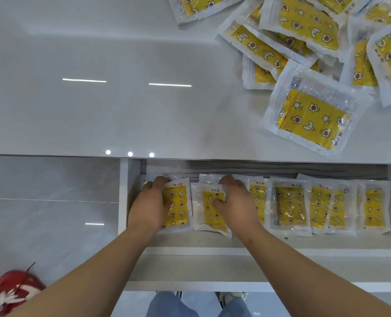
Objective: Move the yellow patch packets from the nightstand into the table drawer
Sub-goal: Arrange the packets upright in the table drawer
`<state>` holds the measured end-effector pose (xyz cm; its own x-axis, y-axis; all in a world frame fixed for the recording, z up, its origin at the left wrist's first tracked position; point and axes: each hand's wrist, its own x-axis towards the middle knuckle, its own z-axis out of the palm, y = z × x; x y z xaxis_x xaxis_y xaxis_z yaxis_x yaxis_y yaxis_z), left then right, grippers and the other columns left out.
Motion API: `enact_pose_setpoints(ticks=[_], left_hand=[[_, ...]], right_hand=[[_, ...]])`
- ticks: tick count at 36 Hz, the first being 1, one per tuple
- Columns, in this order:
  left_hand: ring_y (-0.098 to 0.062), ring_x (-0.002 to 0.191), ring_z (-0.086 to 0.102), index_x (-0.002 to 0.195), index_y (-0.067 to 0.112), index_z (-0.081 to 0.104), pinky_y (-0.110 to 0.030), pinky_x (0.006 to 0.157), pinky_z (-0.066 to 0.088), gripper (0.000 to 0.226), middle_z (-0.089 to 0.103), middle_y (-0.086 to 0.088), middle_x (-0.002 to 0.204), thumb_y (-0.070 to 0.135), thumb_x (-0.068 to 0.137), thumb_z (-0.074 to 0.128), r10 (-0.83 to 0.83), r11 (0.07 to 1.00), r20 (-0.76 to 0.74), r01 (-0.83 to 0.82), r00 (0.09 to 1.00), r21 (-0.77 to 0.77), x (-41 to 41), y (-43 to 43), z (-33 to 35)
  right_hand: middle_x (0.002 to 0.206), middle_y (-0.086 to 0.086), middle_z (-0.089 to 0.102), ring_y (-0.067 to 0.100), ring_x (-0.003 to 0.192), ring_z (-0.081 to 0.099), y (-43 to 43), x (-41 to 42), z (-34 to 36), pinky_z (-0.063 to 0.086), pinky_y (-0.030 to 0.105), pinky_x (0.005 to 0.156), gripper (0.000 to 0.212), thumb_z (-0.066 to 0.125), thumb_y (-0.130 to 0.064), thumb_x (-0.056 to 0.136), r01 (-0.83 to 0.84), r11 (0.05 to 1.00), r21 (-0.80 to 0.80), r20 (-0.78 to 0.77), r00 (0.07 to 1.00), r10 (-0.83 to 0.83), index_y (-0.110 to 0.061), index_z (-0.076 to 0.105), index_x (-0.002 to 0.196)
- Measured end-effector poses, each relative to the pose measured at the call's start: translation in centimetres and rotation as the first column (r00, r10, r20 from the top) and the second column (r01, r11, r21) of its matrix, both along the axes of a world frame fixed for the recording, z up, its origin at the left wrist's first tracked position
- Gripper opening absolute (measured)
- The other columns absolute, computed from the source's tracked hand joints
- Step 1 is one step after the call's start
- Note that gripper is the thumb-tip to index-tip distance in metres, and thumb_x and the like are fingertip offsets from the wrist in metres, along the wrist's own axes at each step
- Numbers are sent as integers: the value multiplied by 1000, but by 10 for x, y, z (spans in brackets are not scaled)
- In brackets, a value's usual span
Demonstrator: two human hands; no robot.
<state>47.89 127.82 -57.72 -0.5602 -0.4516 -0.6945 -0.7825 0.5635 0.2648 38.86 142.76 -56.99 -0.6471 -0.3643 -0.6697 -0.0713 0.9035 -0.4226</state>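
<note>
Red shoe [13,291] on grey floor tiles sits in the lower left of the frame. Moving right, your left hand [152,202] is inside the open drawer [190,250], fingers curled over the top edge of the leftmost packet [178,207] and thumb laid across its yellow face. Just beside it, your right hand [234,200] holds the second packet [209,213], thumb on its front and fingers bent over its upper right corner. Both packets are clear crinkled plastic with white borders around a yellow patch printed with stars, moons and flower shapes.

Further right, the row of packets [290,207] runs along the back of the drawer to the frame's right edge, standing side by side and overlapping a little, their short ends toward you.

Above the drawer, the glossy white counter [98,110] carries a loose pile of packets [313,115] in the upper right of the frame, lying flat at mixed angles on top of one another.
</note>
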Motion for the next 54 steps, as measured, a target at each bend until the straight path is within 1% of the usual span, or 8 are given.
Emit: enact_pose_setpoints(ticks=[6, 14, 21, 26, 31, 37, 45, 54], left_hand=[[-27, 122, 46, 135, 24, 41, -33, 97, 44, 48, 35, -6, 141, 19, 90, 56, -124, 988, 10, 125, 992, -89, -5, 2, 0], [-44, 96, 64, 88, 10, 71, -54, 68, 53, 73, 65, -18, 108, 24, 20, 94, -423, 846, 54, 415, 905, -335, -4, 1, 4], [-28, 145, 10, 147, 28, 23, -47, 113, 20, 82, 12, -5, 157, 32, 79, 69, -441, 888, -20, 433, 897, -158, 0, 7, 0], [-28, 142, -22, 147, 35, -11, -51, 115, -4, 84, -20, 3, 156, 53, 89, 47, -615, 780, 113, 623, 780, -61, 4, 11, -5], [-30, 142, -21, 148, 34, -8, -53, 114, -4, 81, -18, 2, 157, 49, 91, 48, -623, 767, 152, 637, 768, -78, 3, 14, -4], [-28, 144, -14, 148, 35, -4, -49, 116, 0, 78, -9, 4, 157, 35, 92, 51, -590, 789, 122, 602, 799, -123, 0, 19, -2], [-28, 144, -15, 148, 35, 0, -48, 116, 0, 74, -11, 2, 158, 36, 93, 48, -630, 763, 94, 637, 771, -105, -1, 18, -1], [-27, 145, -9, 149, 33, 4, -46, 117, 4, 73, -5, 2, 158, 35, 92, 49, -556, 824, 48, 558, 830, -95, 7, 31, 23]], right_hand=[[106, 7, 59, 28, 99, 58, -3, -2, 5, 44, 30, 65, 35, 69, -26, 81, -309, 924, 225, -193, 915, 354, -12, 58, 110], [117, 6, 48, 23, 80, 50, 1, -10, 2, 34, 24, 62, 18, 44, -23, 97, -174, 984, 38, -158, 971, 178, -9, 53, 103], [138, 7, 37, 28, 107, 54, 4, -4, 1, 49, 33, 80, 34, 48, -18, 95, -183, 978, 100, -152, 969, 197, -15, 46, 128], [157, 0, 1, 28, 143, 8, 6, -7, 2, 14, 43, 114, 64, 48, -43, 92, -419, 878, 232, -105, 886, 451, -32, 16, 147], [159, -3, -1, 28, 146, -4, 15, -5, -7, 8, 50, 115, 73, 49, -53, 88, -474, 835, 279, 7, 871, 491, -31, 13, 147], [105, 13, 71, 38, 98, 67, 14, 8, -16, 55, 48, 67, 66, 90, -44, 41, -248, 931, 269, -244, 917, 315, -7, 70, 91], [158, 2, 8, 28, 146, 1, 11, 5, -10, 11, 45, 115, 61, 41, -47, 94, -307, 917, 257, -117, 932, 344, -16, 23, 144], [159, 4, -4, 28, 145, 1, 20, 14, 11, 9, 41, 116, 71, 44, -41, 93, -236, 938, 255, -80, 961, 264, -24, 3, 149]])
